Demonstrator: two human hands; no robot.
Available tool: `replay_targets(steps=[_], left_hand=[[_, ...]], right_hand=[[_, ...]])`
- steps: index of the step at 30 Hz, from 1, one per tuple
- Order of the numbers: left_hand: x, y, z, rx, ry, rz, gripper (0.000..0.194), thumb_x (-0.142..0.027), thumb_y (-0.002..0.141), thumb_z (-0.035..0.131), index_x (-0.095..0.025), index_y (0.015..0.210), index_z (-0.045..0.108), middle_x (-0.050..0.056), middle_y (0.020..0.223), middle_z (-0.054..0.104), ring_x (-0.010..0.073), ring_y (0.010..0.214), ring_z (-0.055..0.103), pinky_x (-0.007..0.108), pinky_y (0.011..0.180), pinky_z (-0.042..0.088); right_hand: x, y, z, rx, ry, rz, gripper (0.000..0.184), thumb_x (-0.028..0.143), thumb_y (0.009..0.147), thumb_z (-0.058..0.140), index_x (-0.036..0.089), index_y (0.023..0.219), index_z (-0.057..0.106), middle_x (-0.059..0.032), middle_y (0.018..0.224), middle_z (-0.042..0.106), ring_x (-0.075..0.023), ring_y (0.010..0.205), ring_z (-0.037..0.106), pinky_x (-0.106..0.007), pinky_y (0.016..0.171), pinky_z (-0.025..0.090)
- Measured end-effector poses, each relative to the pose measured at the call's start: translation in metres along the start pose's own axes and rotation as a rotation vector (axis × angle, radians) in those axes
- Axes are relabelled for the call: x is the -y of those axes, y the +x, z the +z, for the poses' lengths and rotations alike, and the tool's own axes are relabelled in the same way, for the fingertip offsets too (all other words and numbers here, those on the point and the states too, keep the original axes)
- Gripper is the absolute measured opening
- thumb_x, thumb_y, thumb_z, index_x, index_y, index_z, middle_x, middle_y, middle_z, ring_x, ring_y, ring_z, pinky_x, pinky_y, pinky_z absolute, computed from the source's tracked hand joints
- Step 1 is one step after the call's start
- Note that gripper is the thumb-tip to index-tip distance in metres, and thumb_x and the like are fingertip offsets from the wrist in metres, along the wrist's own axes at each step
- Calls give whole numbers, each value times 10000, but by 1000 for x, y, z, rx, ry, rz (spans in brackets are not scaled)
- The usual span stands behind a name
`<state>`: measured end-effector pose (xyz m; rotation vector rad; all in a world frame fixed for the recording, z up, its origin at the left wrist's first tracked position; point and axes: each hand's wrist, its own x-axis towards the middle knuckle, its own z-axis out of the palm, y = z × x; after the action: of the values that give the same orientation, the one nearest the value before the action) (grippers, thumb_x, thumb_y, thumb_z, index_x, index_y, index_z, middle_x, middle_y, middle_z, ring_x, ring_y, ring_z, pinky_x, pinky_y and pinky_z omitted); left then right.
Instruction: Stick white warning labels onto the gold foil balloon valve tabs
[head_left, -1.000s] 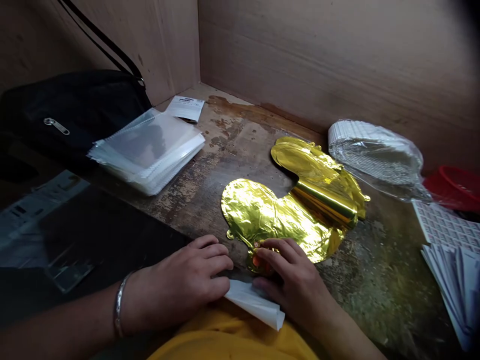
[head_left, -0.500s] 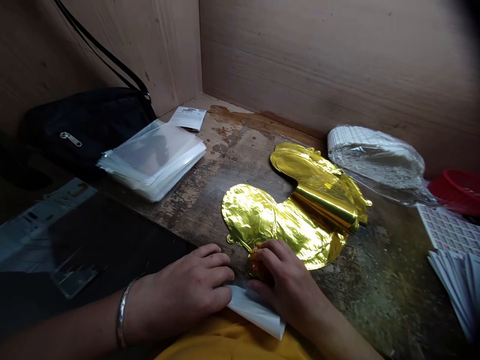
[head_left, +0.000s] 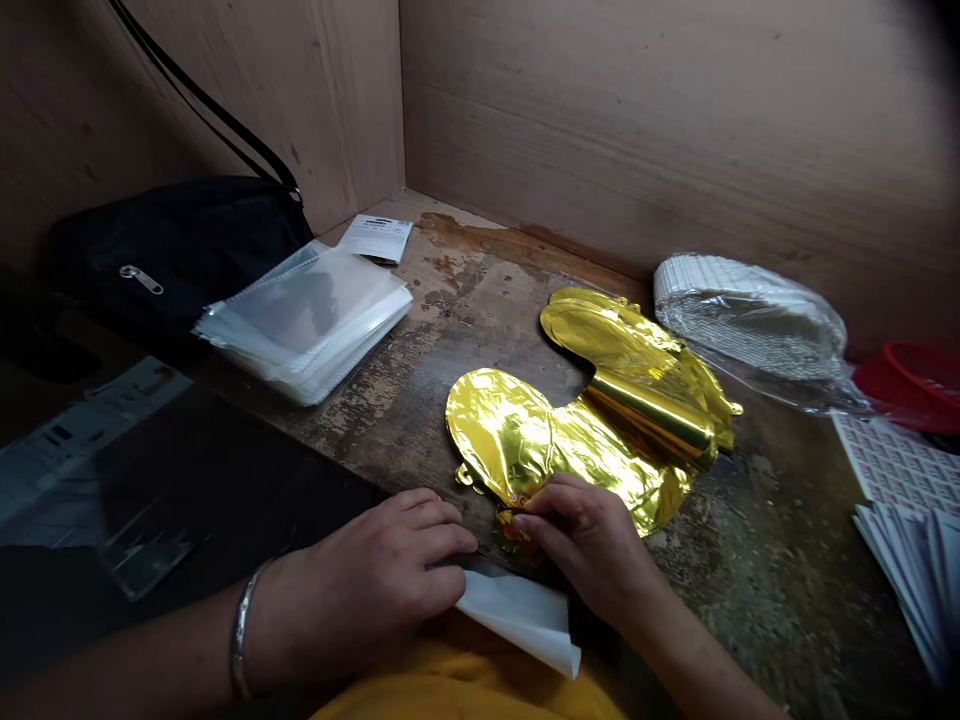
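Gold foil balloons (head_left: pixel 510 425), flat and shiny, lie on the worn table in front of me, partly folded over one another. My right hand (head_left: pixel 596 540) has thumb and fingers pinched on the near edge of the front foil balloon, where a small crumpled gold bit shows. What exactly lies between the fingertips is hidden. My left hand (head_left: pixel 397 570), with a silver bangle on the wrist, is closed on one end of a white paper strip (head_left: pixel 525 615). The strip's other end curls free below my right hand, close to my yellow clothing.
A stack of clear plastic sleeves (head_left: pixel 311 330) lies at left beside a black bag (head_left: pixel 180 250). A printed card (head_left: pixel 375 238) is behind it. At right are a plastic-wrapped white bundle (head_left: pixel 750 320), a red basket (head_left: pixel 911 385), printed sheets (head_left: pixel 900 460) and folded papers (head_left: pixel 911 570).
My right hand has shifted slightly right, its thumb moving up to pinch the balloon's near edge. More of the white paper strip shows. My left hand has hardly moved.
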<state>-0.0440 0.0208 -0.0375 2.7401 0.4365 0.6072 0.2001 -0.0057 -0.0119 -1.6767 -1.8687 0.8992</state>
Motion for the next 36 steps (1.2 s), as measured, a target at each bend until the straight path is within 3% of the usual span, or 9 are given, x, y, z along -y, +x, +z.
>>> replay_targets(steps=[5,12,14,18,21,23,26,32,36], left_hand=[[-7,12,-16,55,-14,-84,121,-150,886,529,-178,795,605,71,1365,537,241,1212,509,402,1073,383],[-9,29,-24,111,-22,-65,116,-136,880,545,-169,807,628,110,1451,476,250,1351,430,410,1154,330],[-6,34,-23,127,-48,-38,81,-153,863,574,-172,831,646,103,1460,471,257,1360,422,410,1160,323],[1,46,-19,154,-75,-3,81,-224,858,600,-183,854,669,90,1404,531,266,1318,468,445,1175,275],[2,52,-15,156,-64,-14,80,-225,853,596,-194,806,654,61,1064,679,220,1087,604,471,1178,240],[0,54,-12,160,-50,-28,94,-208,849,592,-193,764,630,33,869,658,188,928,617,445,1153,282],[-4,54,-8,143,-32,-32,100,-195,840,594,-186,743,612,41,837,624,189,886,588,402,1087,360],[-10,53,-6,84,-68,-101,118,-167,832,606,-191,718,587,38,902,595,190,955,563,429,1113,297],[-13,52,-4,80,-82,-134,104,-185,841,612,-201,742,587,41,994,623,196,1033,574,428,1141,261]], right_hand=[[-3,8,1,-48,107,121,391,376,761,732,192,544,465,45,558,466,-104,530,426,-230,488,358],[-4,19,-19,205,467,271,371,512,846,601,153,754,624,15,620,565,-103,538,463,-224,490,370],[-5,20,-20,189,480,282,393,540,847,585,157,761,603,29,600,527,-94,513,425,-215,461,339],[-5,21,-15,-22,378,233,440,548,872,536,182,631,499,47,559,414,-96,523,368,-219,464,324],[-5,17,-15,-132,293,157,359,497,840,614,190,679,520,17,643,505,-132,610,475,-249,542,419],[-7,13,-17,-127,151,21,325,435,758,730,179,923,616,-70,973,634,-211,897,589,-332,767,509],[-11,6,-19,-36,-85,-150,585,283,732,758,208,1274,549,-132,1395,482,-278,1285,447,-450,1059,396],[-15,3,-20,83,-114,-238,763,167,712,706,215,1414,411,-145,1463,419,-272,1364,383,-460,1104,374],[-11,9,-24,20,-8,-215,459,42,756,548,220,1176,608,-104,1264,613,-234,1210,545,-423,1023,449]])
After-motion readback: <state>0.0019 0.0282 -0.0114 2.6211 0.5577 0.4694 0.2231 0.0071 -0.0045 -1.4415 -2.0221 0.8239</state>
